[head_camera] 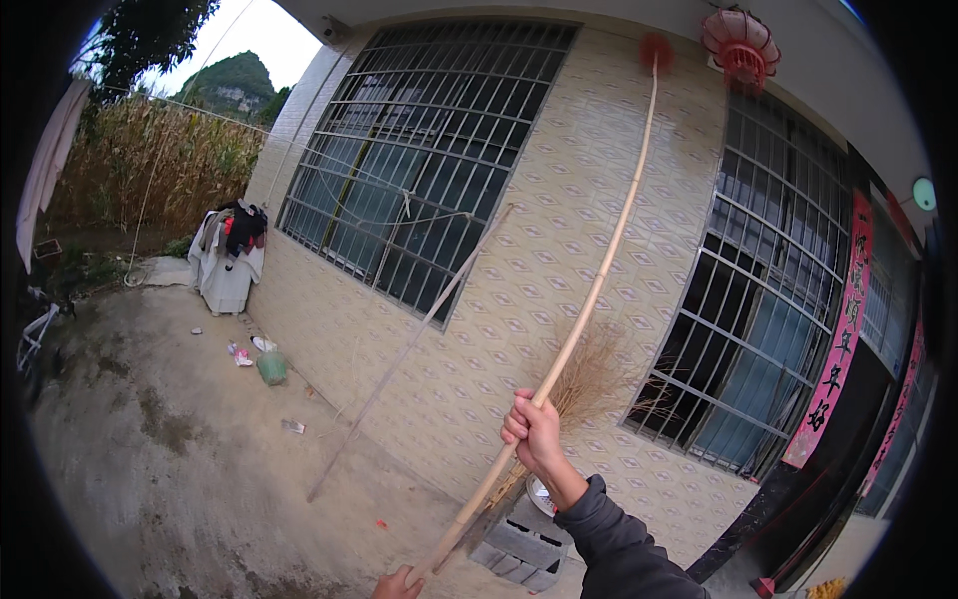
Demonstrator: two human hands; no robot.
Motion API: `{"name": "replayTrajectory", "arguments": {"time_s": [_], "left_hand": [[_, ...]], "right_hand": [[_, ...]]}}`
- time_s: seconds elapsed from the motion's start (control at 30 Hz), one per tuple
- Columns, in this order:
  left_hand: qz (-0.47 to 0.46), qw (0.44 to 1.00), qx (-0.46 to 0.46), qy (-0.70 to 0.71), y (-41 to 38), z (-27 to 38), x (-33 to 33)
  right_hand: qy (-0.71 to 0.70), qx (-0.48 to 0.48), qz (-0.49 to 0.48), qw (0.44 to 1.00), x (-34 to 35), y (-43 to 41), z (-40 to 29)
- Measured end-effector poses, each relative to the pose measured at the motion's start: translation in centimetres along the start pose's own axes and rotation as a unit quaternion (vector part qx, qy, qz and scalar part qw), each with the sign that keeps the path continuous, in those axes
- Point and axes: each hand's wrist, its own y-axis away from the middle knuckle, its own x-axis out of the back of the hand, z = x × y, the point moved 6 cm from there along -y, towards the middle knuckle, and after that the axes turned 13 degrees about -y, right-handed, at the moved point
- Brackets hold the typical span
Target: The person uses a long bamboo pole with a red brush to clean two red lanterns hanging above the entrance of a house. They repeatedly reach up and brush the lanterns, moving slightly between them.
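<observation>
A long, slightly bowed bamboo pole runs from the bottom of the view up to the top of a tiled wall. At its far end a round red brush head, blurred, lies against the wall just under the ceiling. My right hand, in a dark sleeve, is wrapped around the pole's lower part. Lower down, my left hand grips the pole near its butt end and is partly cut off by the picture's bottom edge.
A red lantern hangs right of the brush head. Barred windows flank the wall. A twig broom, a grey hollow block and a leaning stick stand near the pole. Litter and a green basket lie left.
</observation>
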Motion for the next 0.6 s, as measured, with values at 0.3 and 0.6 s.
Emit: {"name": "replayTrajectory", "arguments": {"time_s": [0.3,0.6], "left_hand": [[-0.154,0.980,0.025,0.125,-26.0,-1.3,4.6],[-0.162,0.968,-0.032,0.188,-42.0,-5.4,0.1]], "right_hand": [[0.024,0.141,-0.061,0.988,-7.1,-17.4,-4.7],[0.124,0.194,0.083,0.970,-3.3,-34.7,-7.4]]}}
